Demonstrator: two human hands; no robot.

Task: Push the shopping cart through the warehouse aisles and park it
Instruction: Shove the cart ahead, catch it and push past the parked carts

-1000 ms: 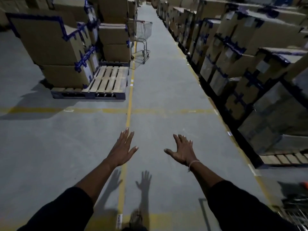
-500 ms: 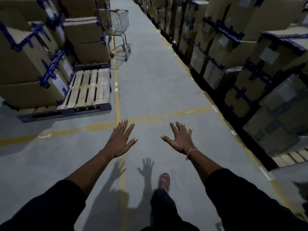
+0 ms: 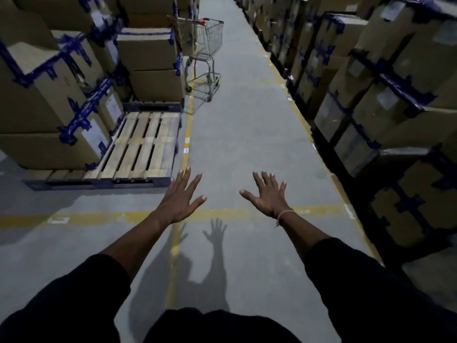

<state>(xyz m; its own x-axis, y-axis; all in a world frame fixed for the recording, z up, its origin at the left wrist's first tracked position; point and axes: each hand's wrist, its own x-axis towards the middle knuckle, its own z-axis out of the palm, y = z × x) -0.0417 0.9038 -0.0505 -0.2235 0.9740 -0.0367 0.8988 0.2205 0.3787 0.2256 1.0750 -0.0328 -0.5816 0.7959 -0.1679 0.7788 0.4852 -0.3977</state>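
Fingers (image 3: 195,180) spread apart on both hands, holding nothing: left hand (image 3: 178,199) and right hand (image 3: 268,198) stretched forward, palms down, over the grey concrete floor (image 3: 247,144). Thin pale string bracelet (image 3: 284,215) on right wrist. Yellow painted floor line (image 3: 103,216) crosses beneath the hands. Bare wooden pallet (image 3: 146,142) ahead left, beside stacked brown cardboard boxes with blue tape (image 3: 49,95). Silver wire shopping cart (image 3: 205,55) stands well apart, farther up the aisle, against the left stacks.

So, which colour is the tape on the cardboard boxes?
Dark blue tape on brown cardboard boxes, seen best in the head view.
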